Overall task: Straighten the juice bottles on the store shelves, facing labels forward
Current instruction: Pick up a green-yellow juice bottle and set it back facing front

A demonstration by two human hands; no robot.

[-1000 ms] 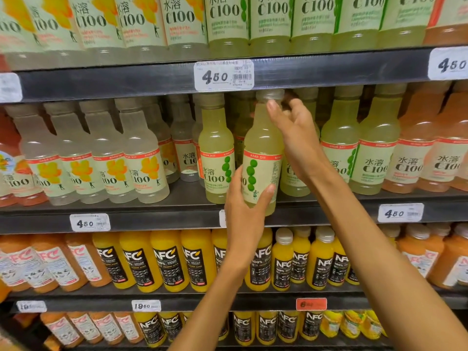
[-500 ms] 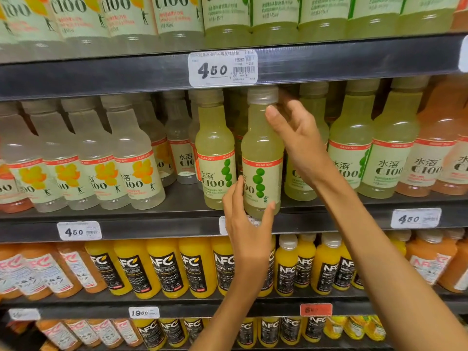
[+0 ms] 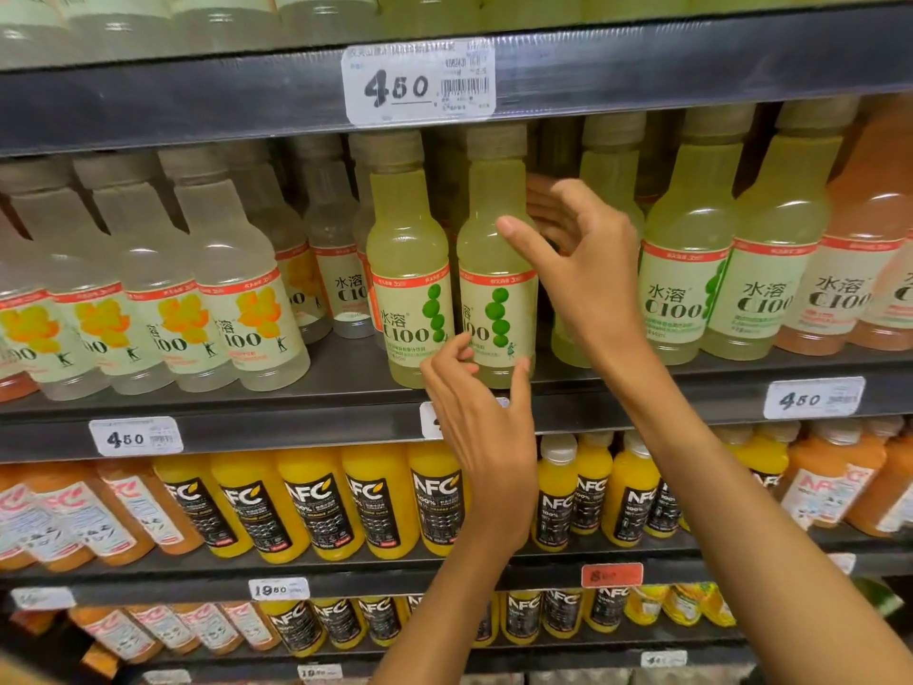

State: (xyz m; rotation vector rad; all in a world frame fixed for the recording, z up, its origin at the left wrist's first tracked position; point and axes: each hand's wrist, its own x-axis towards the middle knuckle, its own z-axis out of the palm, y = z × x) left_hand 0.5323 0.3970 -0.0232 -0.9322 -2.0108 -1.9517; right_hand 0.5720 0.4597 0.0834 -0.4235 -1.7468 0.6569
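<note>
Pale-green plastic C100 juice bottle now stands on shelf; left hand at 6 o'clock & right hand at 3 o'clock have let go, fingers spread. Label still turned partly left, needs more twist.

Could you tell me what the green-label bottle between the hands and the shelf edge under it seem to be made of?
Green-label bottle: probably clear glossy plastic, since the juice shows through; label looks like matte film. Shelf edge: likely dark painted metal, though unsure.
</note>
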